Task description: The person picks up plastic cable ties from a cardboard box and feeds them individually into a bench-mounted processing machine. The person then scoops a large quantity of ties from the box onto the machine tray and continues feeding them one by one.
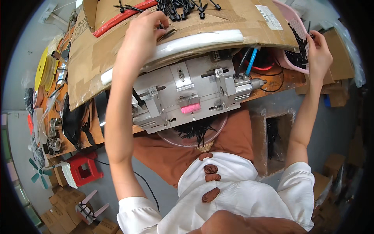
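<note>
My left hand (146, 33) is over the cardboard sheet (230, 21), its fingers closed around a thin black part (167, 35). Just beyond it, several black rods with knobbed ends (181, 8) lie loose on the cardboard. At the far right, my right hand (320, 54) is raised beside the pink basket (286, 11), thumb and forefinger pinched together. Something small and dark shows at those fingertips, too small to name. Thin black pieces (299, 41) fill part of the basket. Below the cardboard's near edge stands a metal fixture (194, 82) with two cylinder blocks and a pink piece (191, 108).
A white foam strip (198, 39) edges the cardboard. Under the fixture, a round clear bowl (167, 136) of black strands rests on my lap. An open box (259, 144) stands to its right. Left are a red stool (83, 169) and a yellow spool (41, 70).
</note>
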A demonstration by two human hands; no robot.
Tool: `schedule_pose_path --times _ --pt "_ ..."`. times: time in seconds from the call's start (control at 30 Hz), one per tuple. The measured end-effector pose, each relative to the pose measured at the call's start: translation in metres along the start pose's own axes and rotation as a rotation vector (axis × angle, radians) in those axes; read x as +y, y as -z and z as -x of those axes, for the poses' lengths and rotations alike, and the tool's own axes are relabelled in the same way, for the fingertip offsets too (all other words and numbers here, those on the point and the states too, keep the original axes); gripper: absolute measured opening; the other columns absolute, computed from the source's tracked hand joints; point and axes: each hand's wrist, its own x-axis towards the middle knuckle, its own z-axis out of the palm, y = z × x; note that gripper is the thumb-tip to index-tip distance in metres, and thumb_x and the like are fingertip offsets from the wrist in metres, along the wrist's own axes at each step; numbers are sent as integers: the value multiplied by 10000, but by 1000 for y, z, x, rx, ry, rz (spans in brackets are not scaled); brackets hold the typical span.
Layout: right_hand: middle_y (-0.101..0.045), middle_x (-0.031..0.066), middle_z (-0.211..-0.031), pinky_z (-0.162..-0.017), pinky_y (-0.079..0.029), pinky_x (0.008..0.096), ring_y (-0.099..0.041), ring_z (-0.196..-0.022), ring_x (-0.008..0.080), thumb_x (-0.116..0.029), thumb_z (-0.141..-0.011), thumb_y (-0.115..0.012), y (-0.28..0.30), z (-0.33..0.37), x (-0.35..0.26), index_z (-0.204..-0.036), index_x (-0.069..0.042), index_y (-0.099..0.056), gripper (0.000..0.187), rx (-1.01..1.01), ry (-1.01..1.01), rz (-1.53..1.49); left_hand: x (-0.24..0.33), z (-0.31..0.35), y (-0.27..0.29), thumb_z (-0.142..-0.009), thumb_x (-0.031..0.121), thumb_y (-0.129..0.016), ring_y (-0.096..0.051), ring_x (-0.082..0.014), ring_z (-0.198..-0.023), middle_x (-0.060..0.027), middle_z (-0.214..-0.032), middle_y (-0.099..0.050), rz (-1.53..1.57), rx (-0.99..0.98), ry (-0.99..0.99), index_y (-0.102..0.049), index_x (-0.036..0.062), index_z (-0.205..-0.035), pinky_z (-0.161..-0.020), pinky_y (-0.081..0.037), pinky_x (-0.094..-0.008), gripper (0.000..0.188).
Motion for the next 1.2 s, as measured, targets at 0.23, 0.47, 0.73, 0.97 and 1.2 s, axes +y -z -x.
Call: schedule_pose_path --times 0.23,0.47,0.73,0.97,1.2 --pt "-679 39 -814 -631 -458 214 -593 -711 78 -153 -862 -689 -2 18 -6 -1047 -34 -679 221 9 -94 -387 33 61 19 -785 -45 -638 -567 -209 -756 -90 -894 -587 75 199 107 -587 72 -1194 -714 -475 -312 428" --pt "-698 138 -922 -589 -460 181 -612 -737 91 -67 -893 -636 16 74 -98 -1079 66 -598 231 -316 -186 -1034 131 196 -49 -740 -56 -653 -494 -250 -819 -124 -954 -535 -3 1 203 -410 -73 -1359 -739 -443 -341 665" --pt "-688 173 -942 -563 -485 207 -625 -727 123 -47 -897 -610 42 86 -128 -1033 57 -599 172 -327 -196 -1148 136 193 -78 -692 -82 -565 -494 -243 -838 -124 -974 -504 -119 -41 210 -389 -95 -1359 -744 -454 -330 690" --pt "-670 64 -868 -635 -505 200 -603 -737 84 128 -776 -654 49 138 -143 -1173 12 -582 420 -493 -113 -990 133 196 -74 -700 -75 -573 -496 -254 -846 -120 -965 -501 -127 -88 222 -372 -92 -1367 -766 -456 -325 697" --pt "-513 43 -622 -473 -429 314 -500 -529 159 -33 -698 -738 29 227 -161 -1295 66 -502 649 -689 412 -755 78 88 -9 -681 -87 -554 -503 -298 -877 -134 -929 -519 -111 199 -30 -554 -2 -1149 -786 -436 -403 476"
